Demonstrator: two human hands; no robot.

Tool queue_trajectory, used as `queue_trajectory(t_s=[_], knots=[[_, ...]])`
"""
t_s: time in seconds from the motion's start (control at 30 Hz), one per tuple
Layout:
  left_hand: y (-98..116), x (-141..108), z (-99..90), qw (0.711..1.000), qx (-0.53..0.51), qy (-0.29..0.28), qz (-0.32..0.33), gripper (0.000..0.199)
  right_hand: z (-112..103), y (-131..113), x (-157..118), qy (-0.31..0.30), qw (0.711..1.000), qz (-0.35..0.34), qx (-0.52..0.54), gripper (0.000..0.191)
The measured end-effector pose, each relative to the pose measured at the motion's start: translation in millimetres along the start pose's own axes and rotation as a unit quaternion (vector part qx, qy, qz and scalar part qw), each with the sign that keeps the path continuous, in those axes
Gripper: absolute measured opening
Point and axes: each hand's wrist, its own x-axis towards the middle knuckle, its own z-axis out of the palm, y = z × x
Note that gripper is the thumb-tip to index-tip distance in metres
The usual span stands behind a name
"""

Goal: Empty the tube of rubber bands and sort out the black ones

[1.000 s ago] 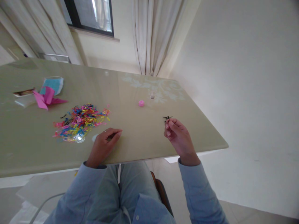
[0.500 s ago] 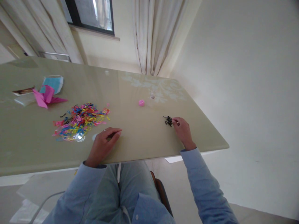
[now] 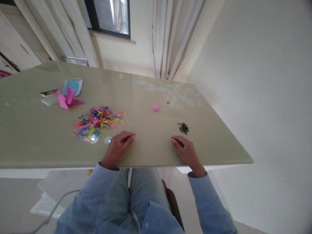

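My left hand (image 3: pixel 120 147) rests on the table near its front edge, fingers curled with thumb and fingertips together; nothing shows between them. Up and left of it lies a loose heap of small multicoloured rubber bands (image 3: pixel 99 120). My right hand (image 3: pixel 185 150) is also closed at the table, thumb against the fingers, and no object shows at its tips. Just beyond it is a small pile of black rubber bands (image 3: pixel 183 128), apart from the fingers. A small pink ring-shaped object (image 3: pixel 155 108) sits farther back, between the hands.
A pink folded-paper shape (image 3: pixel 69 98), a blue face mask (image 3: pixel 73 87) and a photo-like card (image 3: pixel 48 93) lie at the back left. A small clear item (image 3: pixel 168 99) is behind the pink ring. The table (image 3: pixel 151 149) ends by the right wall.
My right hand has let go of the black rubber bands and drawn back toward me and left. My left hand keeps its pose, and the whole view has shifted a little.
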Motion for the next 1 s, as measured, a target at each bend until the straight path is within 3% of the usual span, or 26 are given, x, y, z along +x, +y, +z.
queue_trajectory(t_s=[0.13, 0.37, 0.53, 0.77, 0.87, 1.0], knots=[[0, 0, 1.2, 1.0, -0.013, -0.002, 0.005, 0.027, 2, 1, 4, -0.036, 0.999, 0.01, -0.027, 0.034], [-4, 3, -8.4, 0.999, -0.047, 0.014, -0.014, 0.029, 0, 9, 5, 0.001, 1.0, 0.011, -0.018, 0.039], [-16, 14, -48.6, 0.998, -0.016, 0.057, -0.013, 0.034, 0, 12, 4, 0.0, 0.999, 0.014, -0.029, 0.042], [-43, 22, -118.4, 0.976, 0.176, 0.121, -0.038, 0.037, 1, 15, 5, 0.005, 0.999, 0.014, -0.047, 0.042], [-51, 20, -129.8, 0.969, 0.224, 0.1, -0.033, 0.036, 2, 16, 5, 0.009, 0.999, 0.011, -0.047, 0.042], [-59, 23, -125.7, 0.969, 0.245, 0.043, -0.009, 0.032, 2, 16, 5, 0.004, 0.998, 0.015, -0.06, 0.043]])
